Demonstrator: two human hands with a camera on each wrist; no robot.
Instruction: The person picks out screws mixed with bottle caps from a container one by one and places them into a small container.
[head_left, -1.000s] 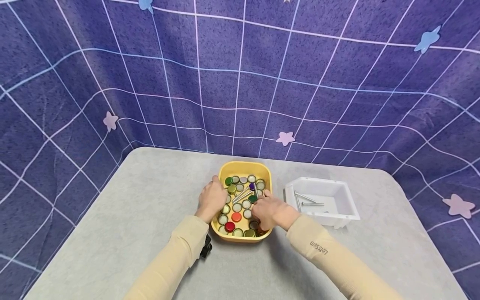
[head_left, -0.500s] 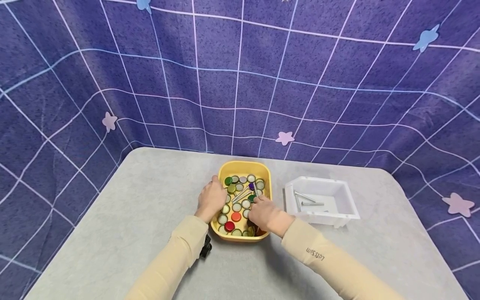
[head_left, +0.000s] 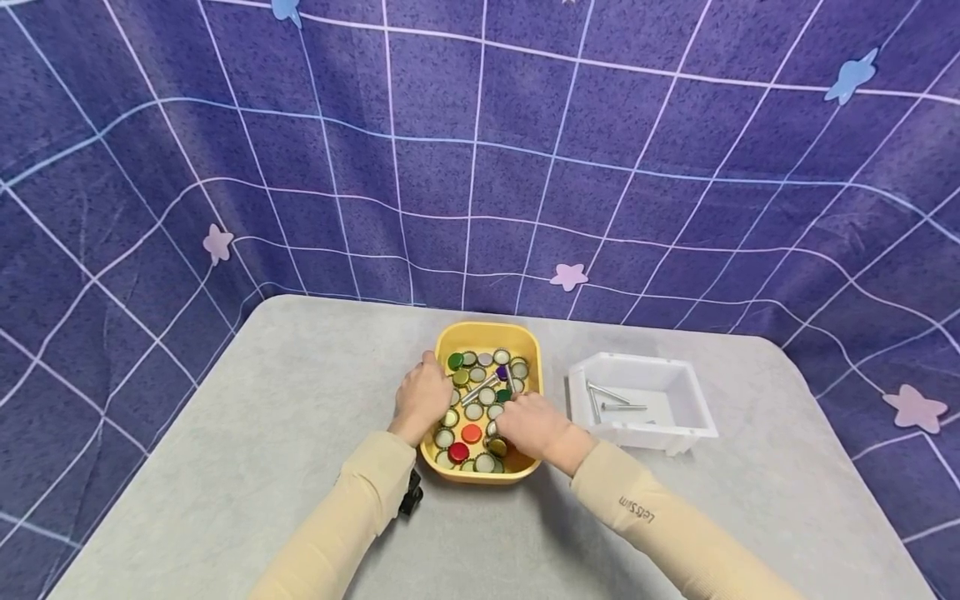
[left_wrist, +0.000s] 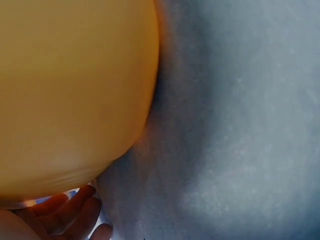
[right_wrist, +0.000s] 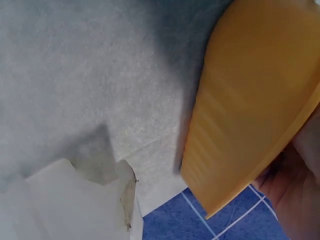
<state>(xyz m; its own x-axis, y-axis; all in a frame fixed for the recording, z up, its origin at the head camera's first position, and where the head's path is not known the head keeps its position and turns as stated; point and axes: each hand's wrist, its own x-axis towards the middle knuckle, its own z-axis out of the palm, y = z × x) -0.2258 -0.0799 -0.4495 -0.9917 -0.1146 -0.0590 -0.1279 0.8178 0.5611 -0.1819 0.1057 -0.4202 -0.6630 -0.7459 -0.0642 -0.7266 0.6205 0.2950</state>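
Observation:
A yellow plastic bin (head_left: 480,475) holds many bottle caps, mostly pale side up, with a red cap (head_left: 458,452) and an orange cap (head_left: 471,433) near the front. Metal bolts (head_left: 480,390) lie on the caps at its middle and right. My left hand (head_left: 424,398) grips the bin's left wall; in the left wrist view its fingers (left_wrist: 75,212) bend beside the outer side. My right hand (head_left: 534,425) reaches over the right rim into the caps, fingertips hidden. In the right wrist view, the bin wall hides most of that hand (right_wrist: 295,192).
Right of the yellow bin stands a white open-fronted bin (head_left: 678,398) with several bolts (head_left: 624,407) in it. Both bins stand on a grey table (head_left: 330,358). A purple cloth (head_left: 480,167) with a grid print hangs behind the table.
My right hand has shifted slightly within the right side of the bin, stirring the caps at the front right and around the middle bolts. My left hand stays in place.

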